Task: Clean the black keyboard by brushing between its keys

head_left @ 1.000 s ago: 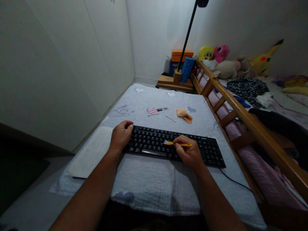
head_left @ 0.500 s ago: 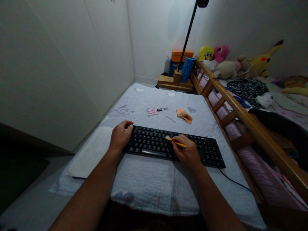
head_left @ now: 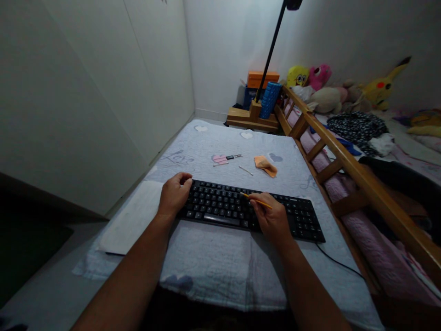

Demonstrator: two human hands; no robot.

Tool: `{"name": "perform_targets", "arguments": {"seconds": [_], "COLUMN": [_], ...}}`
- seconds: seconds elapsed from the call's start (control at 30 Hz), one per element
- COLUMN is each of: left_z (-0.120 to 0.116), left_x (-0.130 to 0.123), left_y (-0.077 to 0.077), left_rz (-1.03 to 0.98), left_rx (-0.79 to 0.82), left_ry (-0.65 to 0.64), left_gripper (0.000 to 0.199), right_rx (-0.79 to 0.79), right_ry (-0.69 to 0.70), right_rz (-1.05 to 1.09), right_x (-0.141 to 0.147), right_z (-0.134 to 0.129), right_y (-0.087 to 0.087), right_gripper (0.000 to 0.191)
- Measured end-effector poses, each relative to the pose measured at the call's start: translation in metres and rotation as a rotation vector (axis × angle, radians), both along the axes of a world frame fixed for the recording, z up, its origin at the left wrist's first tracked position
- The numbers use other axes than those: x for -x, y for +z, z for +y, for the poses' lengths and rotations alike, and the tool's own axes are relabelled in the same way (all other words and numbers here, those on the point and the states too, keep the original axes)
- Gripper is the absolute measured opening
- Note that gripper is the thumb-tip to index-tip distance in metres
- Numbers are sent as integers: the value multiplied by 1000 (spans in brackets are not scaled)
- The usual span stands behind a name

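A black keyboard (head_left: 220, 202) lies across the cloth-covered table. My left hand (head_left: 174, 194) is closed round its left end, with the thumb at the top corner. Pinched in my right hand (head_left: 270, 215) is a small brush with a thin yellow handle (head_left: 263, 203). Its tip points left and rests at or just above the keys right of the keyboard's middle; contact is hard to tell. The bristles barely show from this angle. My right palm covers part of the keys near the arrow keys.
Beyond the keyboard lie a dark-handled tool with a metal tip (head_left: 234, 156), two cotton swabs (head_left: 245, 170) and an orange cloth (head_left: 265, 166). A white sheet-like pad (head_left: 132, 220) is at the left. A cable (head_left: 339, 262) runs off right, towards a wooden bed rail (head_left: 344, 161).
The brush has turned in my right hand, so its pale bristles, seen broad before, now look narrow. My right hand has shifted slightly right. The left hand keeps its hold.
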State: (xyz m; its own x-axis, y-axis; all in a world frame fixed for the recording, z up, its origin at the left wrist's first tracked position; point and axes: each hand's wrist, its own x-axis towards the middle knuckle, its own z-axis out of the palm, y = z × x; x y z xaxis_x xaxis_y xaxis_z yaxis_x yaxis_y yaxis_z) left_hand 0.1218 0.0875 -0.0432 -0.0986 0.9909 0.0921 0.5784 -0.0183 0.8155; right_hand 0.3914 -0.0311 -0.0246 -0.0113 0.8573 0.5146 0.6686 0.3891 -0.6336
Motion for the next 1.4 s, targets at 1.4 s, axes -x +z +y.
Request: {"name": "perform_targets", "arguments": {"seconds": [1.4], "left_z": [1], "left_x": [0], "left_y": [0], "left_rz": [11], "left_rx": [-20], "left_ry": [-9], "left_gripper": [32], "right_rx": [42], "right_ry": [29], "right_rz": [-25], "right_x": [-2], "right_z": [2], "right_y": [-6], "right_gripper": [28]}}
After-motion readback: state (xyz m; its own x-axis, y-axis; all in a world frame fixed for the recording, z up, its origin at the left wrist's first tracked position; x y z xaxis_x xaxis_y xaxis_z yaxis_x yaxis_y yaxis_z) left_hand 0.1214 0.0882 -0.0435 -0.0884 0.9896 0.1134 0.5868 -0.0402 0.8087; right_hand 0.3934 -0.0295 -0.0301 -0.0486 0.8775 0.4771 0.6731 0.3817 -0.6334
